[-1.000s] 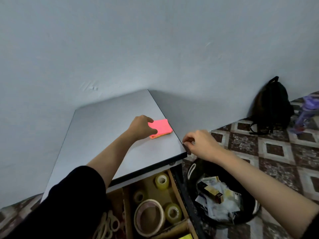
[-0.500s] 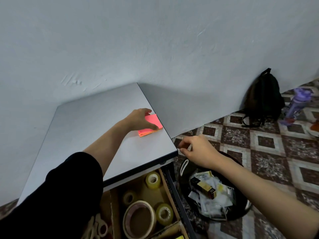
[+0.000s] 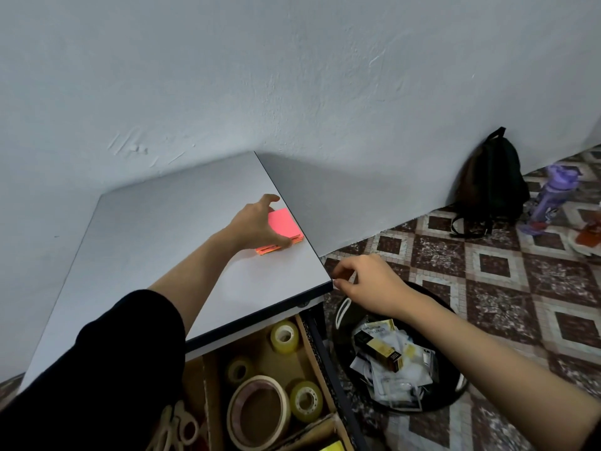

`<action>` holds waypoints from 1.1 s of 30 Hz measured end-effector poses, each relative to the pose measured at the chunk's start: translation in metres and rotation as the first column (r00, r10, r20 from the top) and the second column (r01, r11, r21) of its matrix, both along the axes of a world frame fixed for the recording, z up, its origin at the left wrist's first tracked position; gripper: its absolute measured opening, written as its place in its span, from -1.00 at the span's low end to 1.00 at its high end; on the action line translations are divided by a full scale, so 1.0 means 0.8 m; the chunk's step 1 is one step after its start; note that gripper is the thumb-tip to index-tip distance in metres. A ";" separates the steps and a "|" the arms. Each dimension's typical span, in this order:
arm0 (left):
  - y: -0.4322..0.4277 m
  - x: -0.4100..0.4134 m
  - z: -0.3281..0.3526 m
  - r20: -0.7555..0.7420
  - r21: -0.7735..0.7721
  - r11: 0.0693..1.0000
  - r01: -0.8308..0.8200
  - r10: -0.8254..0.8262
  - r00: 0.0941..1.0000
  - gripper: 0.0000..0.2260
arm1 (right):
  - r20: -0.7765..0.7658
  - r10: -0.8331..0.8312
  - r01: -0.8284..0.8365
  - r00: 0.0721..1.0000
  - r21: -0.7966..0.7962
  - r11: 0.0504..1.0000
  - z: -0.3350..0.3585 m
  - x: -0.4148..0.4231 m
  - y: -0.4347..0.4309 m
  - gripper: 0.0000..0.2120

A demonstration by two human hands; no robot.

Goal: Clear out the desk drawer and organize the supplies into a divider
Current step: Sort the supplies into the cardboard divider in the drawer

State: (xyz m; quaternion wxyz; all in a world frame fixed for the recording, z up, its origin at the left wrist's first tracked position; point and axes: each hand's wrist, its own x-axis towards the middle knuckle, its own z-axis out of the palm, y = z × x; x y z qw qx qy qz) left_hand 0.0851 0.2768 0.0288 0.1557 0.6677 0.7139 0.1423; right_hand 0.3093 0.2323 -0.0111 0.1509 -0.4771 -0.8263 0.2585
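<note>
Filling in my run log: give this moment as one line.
left hand: rests on pink sticky-note pad on grey desk top | right hand: curled beside its corner, hold unclear | desk drawer: open

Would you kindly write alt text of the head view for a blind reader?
A person's left hand rests on a pink sticky-note pad near the desk edge; the right hand is at the front corner; below, an open drawer holds tape rolls.
</note>
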 end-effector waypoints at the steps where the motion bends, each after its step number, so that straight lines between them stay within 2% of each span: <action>1: -0.001 -0.001 0.000 -0.012 -0.012 1.000 0.007 -0.007 1.000 -0.20 | -0.005 -0.002 0.002 1.000 -0.001 1.000 0.001 -0.001 0.000 -0.79; 6: 0.000 -0.002 -0.002 -0.029 -0.025 1.000 -0.012 0.011 1.000 -0.16 | -0.013 -0.011 0.011 1.000 -0.012 1.000 0.003 -0.007 0.002 -0.79; 10: -0.003 -0.002 -0.005 -0.064 0.073 0.997 -0.037 0.041 0.997 -0.24 | -0.008 -0.007 0.006 1.000 -0.018 1.000 0.003 -0.006 0.000 -0.78; 14: -0.009 -0.008 -0.001 0.029 0.124 0.989 -0.081 0.078 0.997 -0.26 | 0.000 -0.031 0.031 1.000 -0.018 0.999 0.005 -0.004 0.006 -0.79; 18: -0.025 -0.025 0.016 0.117 0.147 0.984 -0.098 0.082 0.990 -0.27 | -0.080 -0.086 0.090 0.993 0.043 0.995 0.023 -0.019 0.022 -0.83; 20: -0.040 -0.037 0.021 0.128 0.129 0.987 -0.099 0.082 0.988 -0.27 | -0.090 -0.051 0.058 0.995 0.076 0.995 0.036 -0.039 0.032 -0.82; 23: -0.071 -0.056 0.024 0.119 0.082 0.991 -0.102 0.092 0.989 -0.28 | -0.030 0.039 -0.036 0.999 0.094 0.995 0.044 -0.080 0.051 -0.72; 26: -0.103 -0.067 0.020 0.122 0.041 0.993 -0.107 0.101 0.987 -0.29 | 0.063 0.105 -0.111 0.992 0.089 0.990 0.044 -0.112 0.067 -0.53; 29: -0.134 -0.081 0.016 0.137 0.010 0.993 -0.115 0.113 0.984 -0.29 | 0.116 0.179 -0.178 0.977 -0.020 0.984 0.049 -0.134 0.078 -0.31; 31: -0.147 -0.086 0.014 0.163 -0.004 0.993 -0.121 0.120 0.979 -0.31 | 0.115 0.192 -0.179 0.975 -0.111 0.978 0.051 -0.138 0.085 -0.27; 33: -0.157 -0.088 0.013 0.207 0.003 0.990 -0.141 0.137 0.969 -0.32 | 0.120 0.176 -0.160 0.977 -0.129 0.979 0.052 -0.140 0.092 -0.28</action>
